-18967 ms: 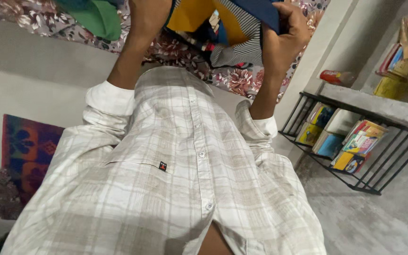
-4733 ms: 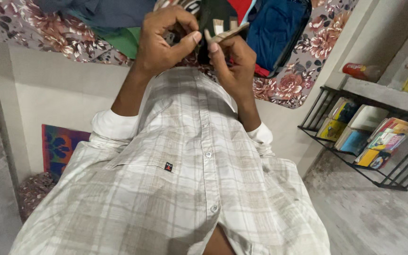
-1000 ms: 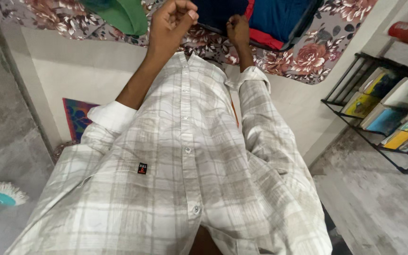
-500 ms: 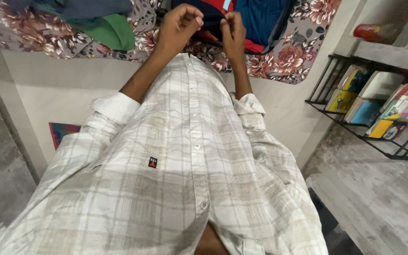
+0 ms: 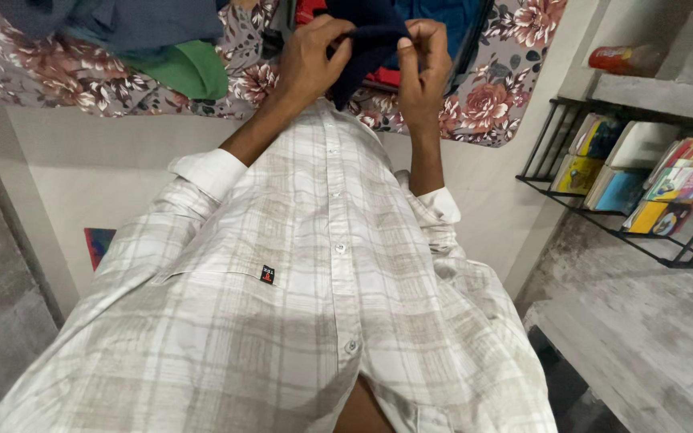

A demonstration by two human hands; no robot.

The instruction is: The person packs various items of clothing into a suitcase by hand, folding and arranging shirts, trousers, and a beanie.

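**Dark cloth pinched between both hands over the floral bed**

From my remote seat, the widest surface is the floral-printed bedsheet, grey with pink roses (image 5: pixel 515 76), soft cotton draped over the far edge of a pale plastered ledge. On it lie a crumpled green cloth (image 5: pixel 190 70) to the left and an open blue fabric bag with a dark rim (image 5: pixel 455 20) further right. At the right stands a black wire rack of glossy paperback books (image 5: pixel 643 188), well apart from the hands.

The dark navy knitted garment (image 5: pixel 366 50) hangs limp between my left hand (image 5: pixel 310 60) and my right hand (image 5: pixel 423 68), just above the bed's near edge. Both sets of fingers are clenched in a pinch on its upper hem, thumbs pressing against forefingers.

My worry: the grip is only at the hem, so slack knit could slide out of one pinch and drop unevenly, or snag on the bag's rim behind it
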